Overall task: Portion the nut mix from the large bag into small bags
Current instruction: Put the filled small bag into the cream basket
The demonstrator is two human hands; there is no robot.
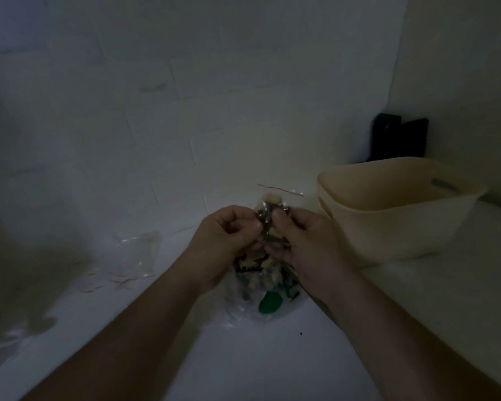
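We have both hands on it: left hand and right hand pinch a small clear bag of nut mix, red zip strip up, above the large bag lying on the white table. It looks soft, slippery and light; we judge the best grip is just under the strip.

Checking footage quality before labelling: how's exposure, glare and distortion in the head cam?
Head view: heavily underexposed, dim all over; the left hand and right hand read but the small bag in their grip is murky. Small glare glints on the empty bags. Wide-angle bending shows at the basket and edges. Slight softness throughout.
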